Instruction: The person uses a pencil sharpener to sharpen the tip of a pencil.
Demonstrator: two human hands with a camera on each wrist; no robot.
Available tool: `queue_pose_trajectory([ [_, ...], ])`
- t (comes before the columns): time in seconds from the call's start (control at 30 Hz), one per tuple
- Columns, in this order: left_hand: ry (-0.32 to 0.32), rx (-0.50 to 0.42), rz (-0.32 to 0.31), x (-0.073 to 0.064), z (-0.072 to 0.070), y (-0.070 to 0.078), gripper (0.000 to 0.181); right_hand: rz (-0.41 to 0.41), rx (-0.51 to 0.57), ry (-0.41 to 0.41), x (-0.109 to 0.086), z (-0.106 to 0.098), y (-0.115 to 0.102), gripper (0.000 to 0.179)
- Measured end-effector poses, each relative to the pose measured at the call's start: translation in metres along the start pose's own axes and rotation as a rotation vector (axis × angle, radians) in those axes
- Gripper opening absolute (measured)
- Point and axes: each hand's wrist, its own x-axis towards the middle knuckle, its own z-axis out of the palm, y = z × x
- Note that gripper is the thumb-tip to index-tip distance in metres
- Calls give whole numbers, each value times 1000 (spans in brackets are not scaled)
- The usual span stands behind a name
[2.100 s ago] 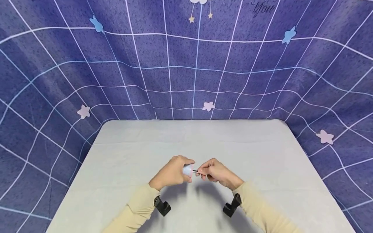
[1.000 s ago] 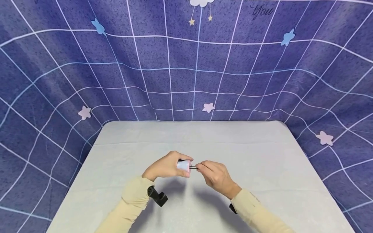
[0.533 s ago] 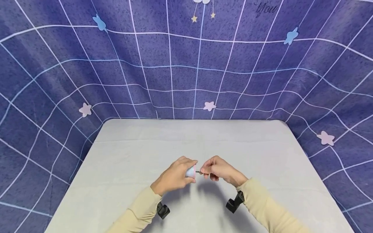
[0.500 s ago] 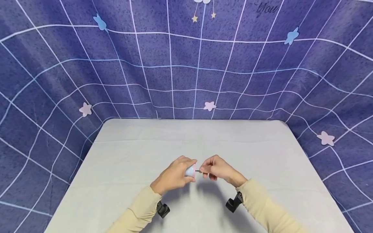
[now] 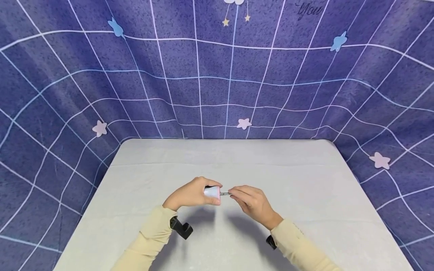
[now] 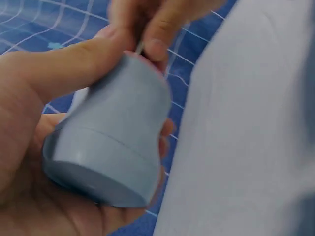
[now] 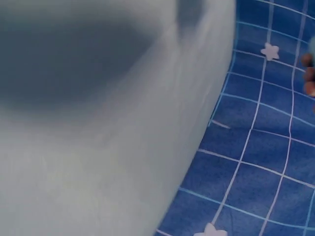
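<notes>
Over the middle of the table, my left hand [image 5: 196, 194] grips a pale blue, waisted cylinder [image 5: 212, 192] with a pink rim. Its flat base and a seam near that base show in the left wrist view, where my thumb lies along one side of the cylinder [image 6: 118, 113]. A thin metal rod [image 5: 225, 194] sticks out of the pink end toward the right. My right hand [image 5: 252, 203] pinches the rod's outer end, back of the hand up; the fingers hide that end. Only left fingertips [image 7: 309, 73] show at the right wrist view's edge.
A white cloth covers the table [image 5: 223, 158], and both hands cast shadows on it. A purple-blue curtain [image 5: 217, 90] with grid lines and stars stands around the back and sides. Black camera mounts [image 5: 181, 227] sit at both wrists.
My right hand has rolled over, from thumb side showing to back of the hand up, still pinching the rod. Both hands have shifted slightly left; the left hand has tilted, showing more of the cylinder.
</notes>
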Motion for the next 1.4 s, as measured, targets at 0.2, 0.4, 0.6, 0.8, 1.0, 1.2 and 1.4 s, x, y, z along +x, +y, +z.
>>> queue_pose_trajectory([
  [0.2,11,6,27,5,2,6,55,-57,-75,61,0,0,-1,19],
  [0.4,96,123,27,7,18,8,56,490,335,-263,7,-11,-5,11],
  [0.6,125,272,102,8,40,3,60,1221,841,-538,18,-26,6,17],
  [0.8,103,321,99,7,46,3,60,1289,889,-595,14,-28,10,20],
  [1.0,81,200,18,10,27,4,58,781,525,-368,6,-16,3,10],
  [1.2,-20,-36,-1,10,7,-2,48,113,52,-127,-1,-9,3,10],
  [1.4,-192,-327,4,8,1,-5,26,-213,-161,47,2,-6,6,20],
])
